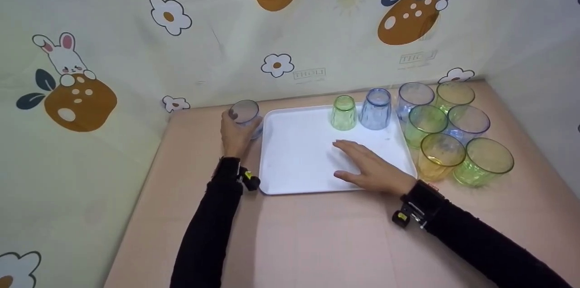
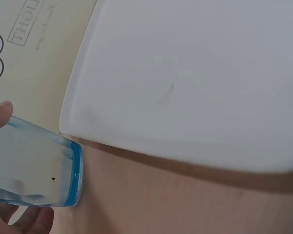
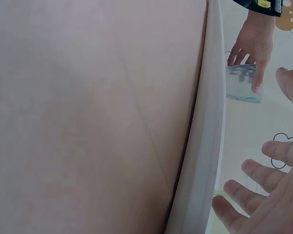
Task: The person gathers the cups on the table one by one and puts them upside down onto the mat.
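1. Left hand (image 1: pixel 236 137) grips a blue cup (image 2: pixel 36 161) beside the tray (image 1: pixel 297 156) (counter (image 1: pixel 317 238) contact unclear).
2. Seemingly partway: beyond the spread right hand (image 1: pixel 374 168), two cups (image 1: pixel 343 116) stand on the tray; six more cups (image 1: pixel 427 128), rightward, are off it.

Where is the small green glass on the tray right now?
In the head view, the small green glass stands at the back of the white tray, in its right half, just left of a blue glass.

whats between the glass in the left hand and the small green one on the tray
In the head view, a bare stretch of white tray separates the held glass from the small green glass; no other glass intervenes.
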Demonstrator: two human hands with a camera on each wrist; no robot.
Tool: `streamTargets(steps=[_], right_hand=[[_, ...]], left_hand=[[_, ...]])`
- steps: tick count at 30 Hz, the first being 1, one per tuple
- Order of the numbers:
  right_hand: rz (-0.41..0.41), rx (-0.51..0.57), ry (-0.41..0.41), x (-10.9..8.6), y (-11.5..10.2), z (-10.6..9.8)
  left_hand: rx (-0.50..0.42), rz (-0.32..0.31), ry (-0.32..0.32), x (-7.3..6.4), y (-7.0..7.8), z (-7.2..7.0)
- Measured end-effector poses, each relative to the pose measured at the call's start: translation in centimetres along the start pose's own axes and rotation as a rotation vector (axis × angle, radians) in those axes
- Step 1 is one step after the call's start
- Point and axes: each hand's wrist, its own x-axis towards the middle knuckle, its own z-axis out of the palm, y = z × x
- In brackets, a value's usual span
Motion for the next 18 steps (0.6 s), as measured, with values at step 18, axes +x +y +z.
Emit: streamTargets(steps=[18], right_hand=[[0.043,0.295,0.083,0.1,0.4,0.0]], left_hand=[[-0.269,0.006,0.035,-2.2,2.1,-2.1]])
